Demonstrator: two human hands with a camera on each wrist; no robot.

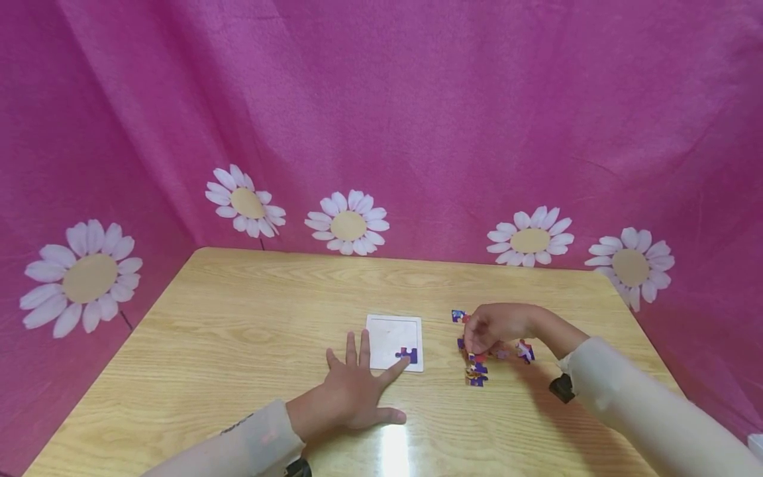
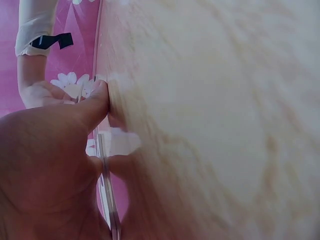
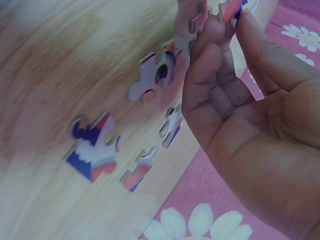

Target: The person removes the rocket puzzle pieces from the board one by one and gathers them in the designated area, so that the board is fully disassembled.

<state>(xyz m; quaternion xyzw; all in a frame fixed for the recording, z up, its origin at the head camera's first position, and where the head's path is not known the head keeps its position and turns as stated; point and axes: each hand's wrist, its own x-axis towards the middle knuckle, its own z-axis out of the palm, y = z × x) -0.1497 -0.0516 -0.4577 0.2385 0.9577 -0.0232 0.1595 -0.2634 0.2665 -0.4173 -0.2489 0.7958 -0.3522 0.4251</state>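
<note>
My left hand (image 1: pixel 352 394) lies with its fingers spread at the near edge of a white square puzzle tray (image 1: pixel 381 331). Its index fingertip touches a purple puzzle piece (image 1: pixel 408 356) in the tray's near right corner. To the right, my right hand (image 1: pixel 497 326) pinches a red and blue puzzle piece (image 3: pixel 231 10) between thumb and fingers. Below and around that hand are several loose puzzle pieces (image 1: pixel 476 377), some partly hidden by it. The right wrist view shows a blue, white and red corner piece (image 3: pixel 94 147) flat on the wood.
The pieces and tray lie on a light wooden table (image 1: pixel 268 311). A pink curtain (image 1: pixel 381 119) with white daisies stands behind the table and along its sides. A bright reflection shows near the front edge.
</note>
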